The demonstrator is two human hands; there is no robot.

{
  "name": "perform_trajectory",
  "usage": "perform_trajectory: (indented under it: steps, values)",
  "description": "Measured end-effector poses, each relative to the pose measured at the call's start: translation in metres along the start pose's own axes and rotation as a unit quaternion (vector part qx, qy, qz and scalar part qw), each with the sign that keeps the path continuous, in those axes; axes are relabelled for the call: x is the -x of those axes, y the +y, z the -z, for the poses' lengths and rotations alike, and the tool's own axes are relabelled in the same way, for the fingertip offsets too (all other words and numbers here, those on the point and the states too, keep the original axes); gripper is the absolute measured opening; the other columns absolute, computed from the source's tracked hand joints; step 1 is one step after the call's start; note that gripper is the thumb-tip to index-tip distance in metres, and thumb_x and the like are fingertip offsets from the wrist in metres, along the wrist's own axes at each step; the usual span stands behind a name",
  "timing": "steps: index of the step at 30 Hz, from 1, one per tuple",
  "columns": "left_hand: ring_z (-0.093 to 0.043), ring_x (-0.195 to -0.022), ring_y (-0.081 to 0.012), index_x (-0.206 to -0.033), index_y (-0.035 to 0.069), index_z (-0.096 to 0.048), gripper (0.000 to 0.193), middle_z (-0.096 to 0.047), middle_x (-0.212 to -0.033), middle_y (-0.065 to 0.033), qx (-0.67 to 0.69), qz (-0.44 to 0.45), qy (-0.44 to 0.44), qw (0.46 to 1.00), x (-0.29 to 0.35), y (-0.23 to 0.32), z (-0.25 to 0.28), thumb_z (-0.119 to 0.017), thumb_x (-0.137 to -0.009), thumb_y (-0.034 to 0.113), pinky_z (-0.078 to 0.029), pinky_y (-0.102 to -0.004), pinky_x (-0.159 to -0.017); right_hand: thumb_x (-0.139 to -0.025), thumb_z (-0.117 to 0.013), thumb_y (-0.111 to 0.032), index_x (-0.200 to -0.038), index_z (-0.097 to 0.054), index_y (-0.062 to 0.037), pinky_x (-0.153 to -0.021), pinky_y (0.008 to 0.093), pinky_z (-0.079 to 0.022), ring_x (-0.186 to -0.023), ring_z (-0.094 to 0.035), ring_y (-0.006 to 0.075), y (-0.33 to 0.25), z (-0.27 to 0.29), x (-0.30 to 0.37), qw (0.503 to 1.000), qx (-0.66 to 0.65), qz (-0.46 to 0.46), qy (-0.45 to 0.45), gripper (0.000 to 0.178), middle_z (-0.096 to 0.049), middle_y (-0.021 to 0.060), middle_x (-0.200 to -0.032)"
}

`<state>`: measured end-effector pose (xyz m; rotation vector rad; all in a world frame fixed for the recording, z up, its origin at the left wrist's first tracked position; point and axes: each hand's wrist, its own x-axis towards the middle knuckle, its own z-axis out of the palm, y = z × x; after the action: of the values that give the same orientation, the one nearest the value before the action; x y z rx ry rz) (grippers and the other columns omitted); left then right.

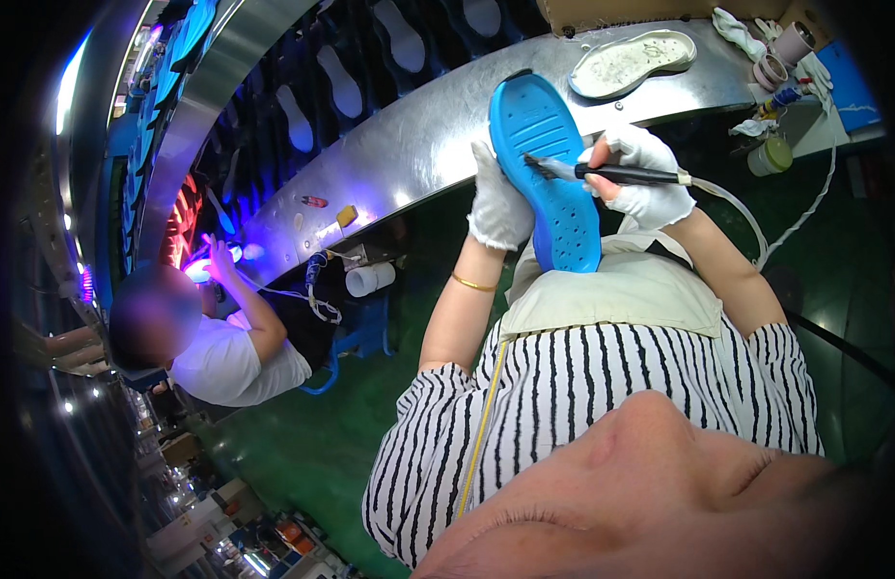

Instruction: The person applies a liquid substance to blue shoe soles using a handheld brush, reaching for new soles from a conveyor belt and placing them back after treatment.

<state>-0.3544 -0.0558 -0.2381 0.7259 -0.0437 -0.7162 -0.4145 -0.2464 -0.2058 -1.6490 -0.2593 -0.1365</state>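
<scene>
A blue shoe sole (569, 227) is tilted in front of me, its ridged, hole-dotted face toward me and its lower end against my pale apron (616, 294). My left hand (500, 205), in a white glove, grips its left edge; the fingers behind it are hidden. My right hand (655, 179), in a white glove with bare fingertips, is closed round a brush (626, 174) with a black handle and a pale tube running from its end. The brush's dark bristles touch the sole's face near its middle. Beyond the blue sole, a white sole (633, 64) lies on the metal ledge.
The curved metal ledge (409, 159) runs across ahead; past it stand rows of sole-shaped pieces (341, 82). At right are tape rolls (793, 43), a green-lidded pot (771, 154) and hanging cords. A co-worker (240, 347) sits at left under purple light, beside a white cup (370, 279).
</scene>
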Motion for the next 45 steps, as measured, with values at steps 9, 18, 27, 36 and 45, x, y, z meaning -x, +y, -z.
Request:
perform_trajectory:
  steps: [9,18,27,36,45]
  values:
    - [-0.053,-0.117,-0.0304,-0.144,0.01,-0.029,0.1,-0.049,-0.134,-0.015,-0.045,-0.019,0.044,0.998,-0.014,-0.02,0.001,-0.036,-0.076,0.083,-0.047,-0.0449,-0.099,-0.083,-0.067,-0.002,-0.09,-0.056,-0.0033,-0.063,0.0244,-0.051,-0.072,-0.063,0.011,0.0,0.001,-0.005,0.992,-0.114,-0.061,0.0,0.013,-0.063,0.0082,-0.086]
    - [-0.051,-0.12,-0.0324,-0.142,0.01,-0.034,0.094,-0.047,-0.136,-0.0136,0.131,-0.14,-0.081,0.978,-0.047,0.005,0.011,-0.045,-0.079,0.077,-0.041,-0.0479,-0.105,-0.079,-0.071,-0.002,-0.086,-0.064,-0.0022,-0.068,0.0248,-0.051,-0.072,-0.062,0.0113,-0.014,-0.007,-0.022,0.996,-0.056,0.057,-0.043,0.01,-0.066,0.0068,-0.085]
    - [-0.051,-0.122,-0.0368,-0.143,0.005,-0.033,0.102,-0.046,-0.139,-0.018,0.165,-0.237,-0.239,0.927,-0.071,0.038,0.0,-0.042,-0.076,0.081,-0.042,-0.0498,-0.104,-0.081,-0.073,-0.009,-0.094,-0.067,-0.0059,-0.056,0.02,-0.048,-0.065,-0.06,0.0066,-0.019,-0.005,-0.025,0.964,-0.219,-0.151,0.0,0.014,-0.067,0.0025,-0.083]
    - [-0.047,-0.126,-0.0405,-0.143,0.005,-0.036,0.11,-0.044,-0.139,-0.0231,0.04,-0.217,-0.293,0.93,-0.074,0.061,-0.003,-0.047,-0.067,0.084,-0.032,-0.0523,-0.111,-0.084,-0.071,-0.015,-0.089,-0.063,-0.0075,-0.06,0.0234,-0.05,-0.072,-0.061,0.0109,-0.006,0.006,-0.027,0.946,-0.272,-0.169,-0.048,0.012,-0.065,0.0045,-0.085]
    - [-0.063,-0.106,-0.0306,-0.138,0.003,-0.04,0.117,-0.058,-0.123,-0.0192,-0.253,-0.14,-0.123,0.949,-0.082,0.071,-0.005,-0.047,-0.058,0.088,-0.057,-0.0434,-0.086,-0.077,-0.069,-0.001,-0.085,-0.064,-0.0042,-0.066,0.0276,-0.051,-0.08,-0.058,0.0137,0.0,0.022,-0.041,0.985,-0.014,-0.133,-0.112,0.01,-0.061,0.0032,-0.085]
